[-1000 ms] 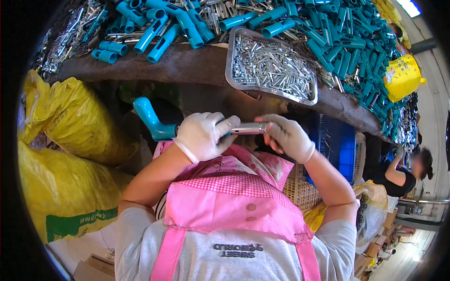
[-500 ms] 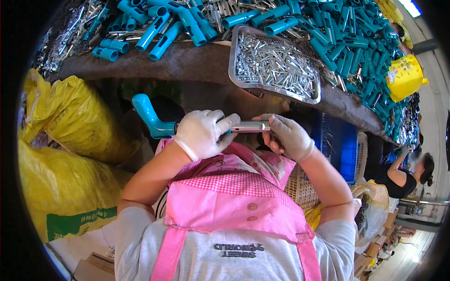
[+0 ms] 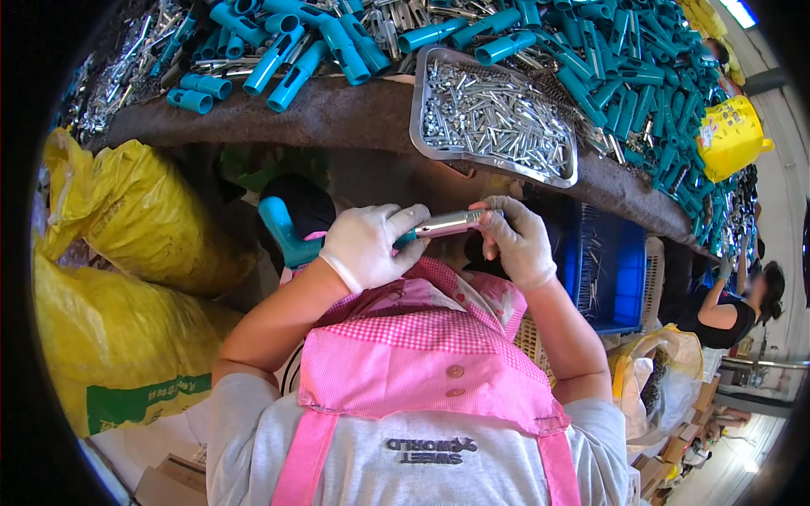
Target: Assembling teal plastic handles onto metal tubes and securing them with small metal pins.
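Across my lap I hold a tool with a bent teal handle and a silver metal tube in line with it. My left hand, in a white glove, is wrapped round the teal part just behind the tube and hides much of it. The fingers and thumb of my gloved right hand pinch the tube's far right end. The tool slants slightly, its tube end higher in the picture than its handle. Whether a small part sits between my right fingertips is hidden.
Ahead, the brown-covered bench edge carries a clear tray of small metal pins and a heap of teal sleeves. Yellow sacks stand left. At right are a blue crate, an open sack and a co-worker.
The tool has tilted: its tube end rose while the handle dropped and shifted right. My right hand turned and moved up slightly with its fingers still at the tube's end. My left hand keeps its grip.
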{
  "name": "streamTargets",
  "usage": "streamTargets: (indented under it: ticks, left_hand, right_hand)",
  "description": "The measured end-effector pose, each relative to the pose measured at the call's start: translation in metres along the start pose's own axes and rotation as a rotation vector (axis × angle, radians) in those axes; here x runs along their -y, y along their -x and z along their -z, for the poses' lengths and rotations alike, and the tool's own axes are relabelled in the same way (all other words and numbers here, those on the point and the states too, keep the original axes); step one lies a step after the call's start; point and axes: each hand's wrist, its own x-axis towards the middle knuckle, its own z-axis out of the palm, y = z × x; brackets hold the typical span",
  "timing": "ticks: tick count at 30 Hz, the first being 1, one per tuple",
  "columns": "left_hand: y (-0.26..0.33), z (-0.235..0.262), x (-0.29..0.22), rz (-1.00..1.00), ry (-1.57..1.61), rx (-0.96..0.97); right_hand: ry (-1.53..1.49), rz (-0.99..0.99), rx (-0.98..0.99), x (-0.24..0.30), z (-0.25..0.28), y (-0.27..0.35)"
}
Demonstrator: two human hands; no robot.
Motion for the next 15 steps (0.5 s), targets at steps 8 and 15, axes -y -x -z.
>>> streamTargets:
  ticks: [8, 15]
  left_hand:
    - [0.005, -0.019, -0.003, 0.123, 0.523, 0.143]
    - [0.008, -0.023, -0.002, -0.160, 0.341, -0.453]
  right_hand:
    - [-0.995, 0.448, 0.221, -0.010, -0.047, -0.022]
    - [-0.221, 0.831, -0.080, -0.026, -0.072, -0.012]
